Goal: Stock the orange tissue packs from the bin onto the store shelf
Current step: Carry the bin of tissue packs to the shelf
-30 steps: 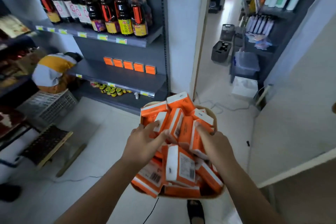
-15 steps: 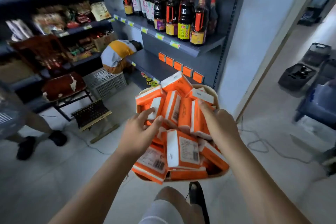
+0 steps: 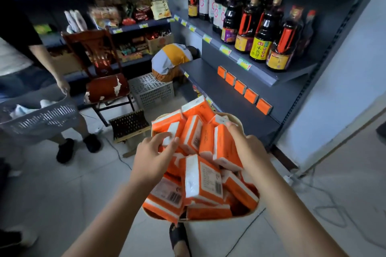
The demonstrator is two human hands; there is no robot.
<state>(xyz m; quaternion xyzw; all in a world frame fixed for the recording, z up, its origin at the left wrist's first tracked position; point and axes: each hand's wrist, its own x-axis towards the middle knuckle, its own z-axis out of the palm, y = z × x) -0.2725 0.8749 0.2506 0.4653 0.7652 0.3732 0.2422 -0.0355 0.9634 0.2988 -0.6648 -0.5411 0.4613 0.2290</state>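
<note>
Both hands [image 3: 153, 157] [image 3: 249, 152] grip tissue packs [image 3: 201, 181] (heaped in the bin [image 3: 251, 210]), fingers curled.

Both forearms were bare to the frame's edge, no sleeves, watch or rings on show. The left hand [image 3: 153, 157] and right hand [image 3: 249, 152] wore no gloves, and the nails were short and plain. Below, one foot wore a dark open-toed slipper [image 3: 178, 236].
</note>
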